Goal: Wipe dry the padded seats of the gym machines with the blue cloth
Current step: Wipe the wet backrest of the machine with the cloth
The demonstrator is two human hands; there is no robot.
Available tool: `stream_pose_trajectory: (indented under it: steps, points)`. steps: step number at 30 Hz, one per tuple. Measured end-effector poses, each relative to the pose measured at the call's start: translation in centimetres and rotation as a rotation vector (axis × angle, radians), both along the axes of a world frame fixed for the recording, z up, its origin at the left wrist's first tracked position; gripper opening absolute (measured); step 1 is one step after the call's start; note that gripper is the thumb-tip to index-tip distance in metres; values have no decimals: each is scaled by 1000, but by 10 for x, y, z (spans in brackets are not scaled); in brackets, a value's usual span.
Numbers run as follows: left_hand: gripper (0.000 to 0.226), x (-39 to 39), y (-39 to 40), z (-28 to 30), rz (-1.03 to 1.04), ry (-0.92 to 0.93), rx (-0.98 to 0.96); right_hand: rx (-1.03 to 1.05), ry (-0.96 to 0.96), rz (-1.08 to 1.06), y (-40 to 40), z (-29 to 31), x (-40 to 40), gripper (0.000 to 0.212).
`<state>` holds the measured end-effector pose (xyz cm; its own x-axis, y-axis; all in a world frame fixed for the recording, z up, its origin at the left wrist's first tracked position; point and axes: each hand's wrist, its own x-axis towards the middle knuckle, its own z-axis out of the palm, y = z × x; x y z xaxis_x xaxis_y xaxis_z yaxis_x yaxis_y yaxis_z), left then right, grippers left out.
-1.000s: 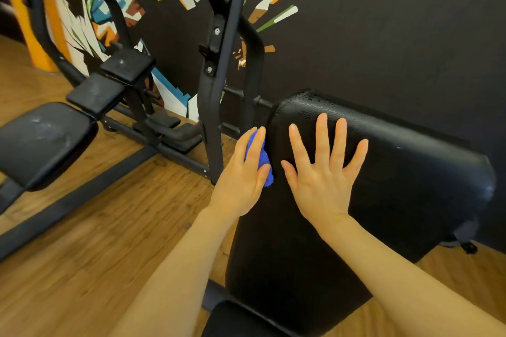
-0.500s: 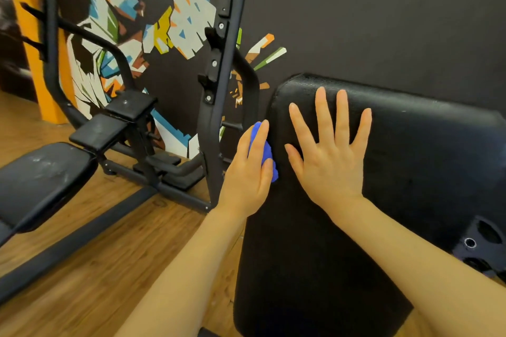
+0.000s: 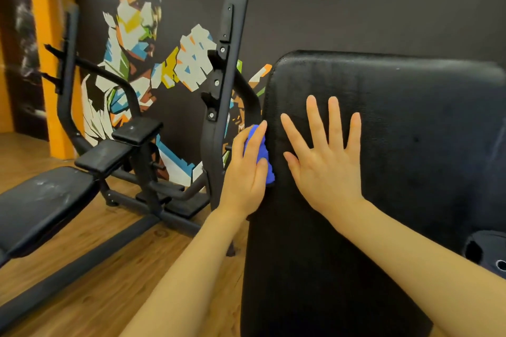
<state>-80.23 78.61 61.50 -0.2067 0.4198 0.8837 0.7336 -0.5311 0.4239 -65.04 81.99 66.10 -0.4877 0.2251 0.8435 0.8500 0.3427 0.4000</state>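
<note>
A large black padded backrest (image 3: pixel 410 159) fills the right half of the view, tilted away from me. My left hand (image 3: pixel 246 175) grips the bunched blue cloth (image 3: pixel 264 157) and presses it against the pad's left edge. Most of the cloth is hidden under the fingers. My right hand (image 3: pixel 325 161) lies flat on the pad's face just right of the cloth, fingers spread, holding nothing.
A black upright rack post (image 3: pixel 223 85) stands just left of the pad. Further left is another bench with a black padded seat (image 3: pixel 41 202) and smaller pads (image 3: pixel 115 150). The floor (image 3: pixel 109 282) is wood. A dark wall with a colourful mural (image 3: pixel 142 63) is behind.
The view has tilted upward, showing more wall and mural. Both hands stay at about the same spot on the pad, the left with the cloth at the left edge.
</note>
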Motion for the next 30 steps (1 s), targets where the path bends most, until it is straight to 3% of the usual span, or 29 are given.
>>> stream_pose_trajectory:
  steps: [7, 14, 21, 30]
  points:
    - [65, -11, 12, -3, -46, 103, 58, 53, 46, 21, 3, -15, -4, 64]
    - [43, 2, 19, -30, -77, -38, 245, 148, 97, 21, 11, -25, -10, 59]
    - [53, 0, 22, -66, -114, -9, 237, 213, 119, 37, 17, -30, -11, 55]
    - [54, 8, 24, -37, -259, -278, 206, 221, 121, 42, 18, -31, -10, 55]
